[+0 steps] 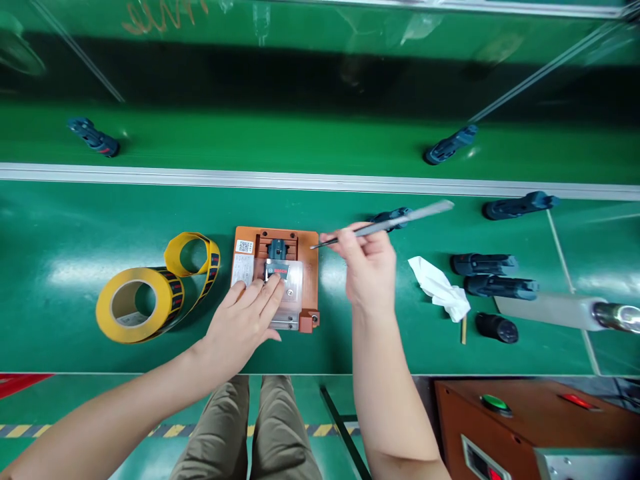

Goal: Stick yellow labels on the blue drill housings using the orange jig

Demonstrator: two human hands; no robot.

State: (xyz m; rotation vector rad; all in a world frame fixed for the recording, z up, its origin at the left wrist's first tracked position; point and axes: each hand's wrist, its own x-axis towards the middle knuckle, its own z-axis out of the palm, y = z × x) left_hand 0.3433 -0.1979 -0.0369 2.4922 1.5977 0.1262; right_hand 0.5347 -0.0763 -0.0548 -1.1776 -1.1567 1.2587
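My left hand [243,321] lies flat with its fingers stretched out, the fingertips touching a dark label [277,268] on a clear plastic plate [294,283]. That plate belongs to an orange-brown fixture [311,267], in which a dark blue battery pack [277,249] sits, partly covered by the plate and label. To the right of the fixture, my right hand [371,270] is closed around a pair of tweezers [425,212]. Their thin dark tip points left, near the fixture's right edge. Behind the tweezers another battery pack [390,217] is partly hidden.
Left of the fixture stands a yellow label roll [113,313] with a loose looped strip. On the right are a crumpled white tissue [443,290], several dark battery packs [500,287] and a black cylinder [497,328]. Beyond the metal rail [200,177] lie two more packs. A brown machine [550,413] stands lower right.
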